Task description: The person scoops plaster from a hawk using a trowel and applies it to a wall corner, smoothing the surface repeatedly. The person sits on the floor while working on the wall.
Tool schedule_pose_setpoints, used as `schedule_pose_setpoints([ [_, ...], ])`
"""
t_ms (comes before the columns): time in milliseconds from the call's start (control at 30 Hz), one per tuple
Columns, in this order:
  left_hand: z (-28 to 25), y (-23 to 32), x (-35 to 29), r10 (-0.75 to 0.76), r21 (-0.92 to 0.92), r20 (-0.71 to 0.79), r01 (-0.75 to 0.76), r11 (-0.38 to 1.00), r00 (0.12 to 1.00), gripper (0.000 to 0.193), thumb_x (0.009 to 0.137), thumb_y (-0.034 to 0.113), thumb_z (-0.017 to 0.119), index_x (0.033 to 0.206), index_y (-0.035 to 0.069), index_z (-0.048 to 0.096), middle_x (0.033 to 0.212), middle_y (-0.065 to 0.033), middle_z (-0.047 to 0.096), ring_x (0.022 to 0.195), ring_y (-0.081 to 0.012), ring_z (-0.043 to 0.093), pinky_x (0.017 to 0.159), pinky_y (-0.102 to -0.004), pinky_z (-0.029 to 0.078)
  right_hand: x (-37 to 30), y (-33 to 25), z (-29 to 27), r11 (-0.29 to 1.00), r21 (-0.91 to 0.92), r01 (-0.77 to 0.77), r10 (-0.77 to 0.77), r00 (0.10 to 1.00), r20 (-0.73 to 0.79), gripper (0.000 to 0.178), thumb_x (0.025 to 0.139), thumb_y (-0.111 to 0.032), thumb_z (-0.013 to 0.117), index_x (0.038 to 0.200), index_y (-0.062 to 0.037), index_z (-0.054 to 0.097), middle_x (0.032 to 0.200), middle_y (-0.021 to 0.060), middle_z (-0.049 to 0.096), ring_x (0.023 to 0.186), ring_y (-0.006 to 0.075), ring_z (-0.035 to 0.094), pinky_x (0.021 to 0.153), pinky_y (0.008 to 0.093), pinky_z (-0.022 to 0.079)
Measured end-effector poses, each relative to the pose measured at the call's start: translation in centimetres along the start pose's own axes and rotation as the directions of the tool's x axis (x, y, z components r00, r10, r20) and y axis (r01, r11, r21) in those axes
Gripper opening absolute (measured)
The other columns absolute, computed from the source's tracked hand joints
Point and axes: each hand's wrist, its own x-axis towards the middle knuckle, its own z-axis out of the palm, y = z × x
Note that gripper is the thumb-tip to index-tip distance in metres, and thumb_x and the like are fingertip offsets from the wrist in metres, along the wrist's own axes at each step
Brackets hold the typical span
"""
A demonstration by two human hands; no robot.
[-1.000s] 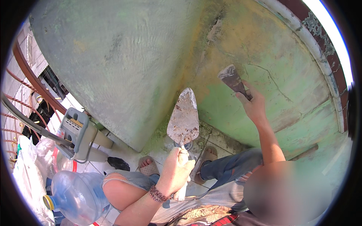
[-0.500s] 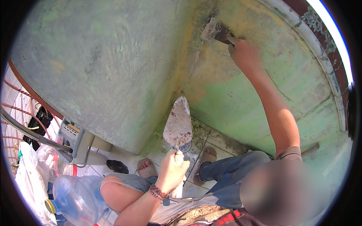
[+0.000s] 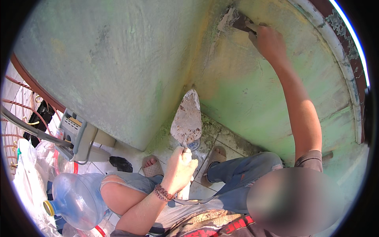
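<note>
Clock read from the middle of the view. Left hand (image 3: 181,170) at six o'clock, fingers clamped round the handle of a trowel (image 3: 187,120). Blade lies mid-view, tip toward twelve, its face blotched with pale and brown crust; whether the tip touches the wall cannot be told. Braided bracelet (image 3: 163,193) on that wrist.

Right hand (image 3: 269,41) between one and two, arm stretched up from four. Thumb and fingers clamped on a dark scraper (image 3: 242,23) at one o'clock, its end by a pale rough patch (image 3: 226,20) on the green wall (image 3: 252,94); cannot tell how hard it presses.

Round floor drain (image 3: 194,144) just below the trowel blade. Two sandalled feet near it, toward five and seven. Clear blue bottle (image 3: 81,200), yellow cap, near eight, lying on its side. Grey machine (image 3: 87,136) close to nine.
</note>
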Motion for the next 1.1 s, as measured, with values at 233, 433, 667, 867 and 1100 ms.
schedule_pose_setpoints([
  [233, 0.4, 0.2, 0.9, 0.002, 0.078, -0.126, 0.008, 0.997, 0.992, 0.029, 0.084, 0.013, 0.065, 0.102, -0.002, 0.048, 0.071, -0.0087, 0.057, 0.045, -0.0146, 0.057, 0.039, -0.0285, 0.047, -9.7, -1.1, 3.1, 0.603, 0.730, -0.323, -0.045, 0.899, 0.435, 0.037, 0.093, -0.026, 0.058, 0.127, -0.0142, 0.060, 0.084, 0.0022, 0.059, 0.065, 0.0120, 0.054, 0.056, 0.0286, 0.047],
  [433, 0.8, -2.6, 3.6, -0.185, 0.127, -0.247, 0.221, 0.967, 0.951, 0.029, 0.080, 0.011, 0.061, 0.101, -0.004, 0.049, 0.073, -0.0117, 0.057, 0.046, -0.0186, 0.057, 0.041, -0.0327, 0.047, -24.6, -4.2, 19.7, 0.450, 0.514, -0.730, -0.207, 0.474, 0.856, 0.034, 0.091, -0.026, 0.057, 0.112, 0.0007, 0.059, 0.077, 0.0091, 0.060, 0.070, 0.0160, 0.057, 0.063, 0.0343, 0.048],
  [667, 0.2, -9.9, 7.0, -0.035, 0.599, -0.363, 0.262, 0.756, 0.931, 0.036, 0.076, 0.017, 0.062, 0.100, -0.009, 0.053, 0.074, -0.0178, 0.061, 0.061, -0.0318, 0.064, 0.062, -0.0402, 0.052, -41.2, -11.3, 30.5, 0.698, 0.405, -0.590, -0.050, 0.524, 0.850, 0.032, 0.086, -0.025, 0.063, 0.110, -0.0039, 0.064, 0.096, 0.0203, 0.068, 0.091, 0.0381, 0.063, 0.082, 0.0424, 0.048],
  [867, 1.3, -19.0, 9.7, -0.109, 0.547, -0.410, 0.339, 0.765, 0.906, 0.034, 0.075, 0.016, 0.062, 0.092, -0.012, 0.054, 0.074, -0.0274, 0.064, 0.063, -0.0373, 0.067, 0.056, -0.0469, 0.052, -38.6, -12.0, 32.0, 0.665, 0.385, -0.640, -0.057, 0.470, 0.881, 0.036, 0.088, -0.028, 0.063, 0.121, -0.0129, 0.064, 0.112, 0.0207, 0.065, 0.104, 0.0353, 0.062, 0.088, 0.0419, 0.049],
  [1100, 0.5, -19.2, 10.8, -0.251, 0.576, -0.381, 0.441, 0.688, 0.890, 0.038, 0.077, 0.019, 0.059, 0.103, -0.007, 0.051, 0.095, -0.0319, 0.063, 0.093, -0.0456, 0.062, 0.083, -0.0510, 0.049, -37.1, -12.4, 35.8, 0.852, 0.291, -0.435, -0.083, 0.436, 0.896, 0.033, 0.090, -0.035, 0.055, 0.115, -0.0173, 0.066, 0.108, 0.0162, 0.066, 0.105, 0.0328, 0.062, 0.087, 0.0453, 0.050],
])
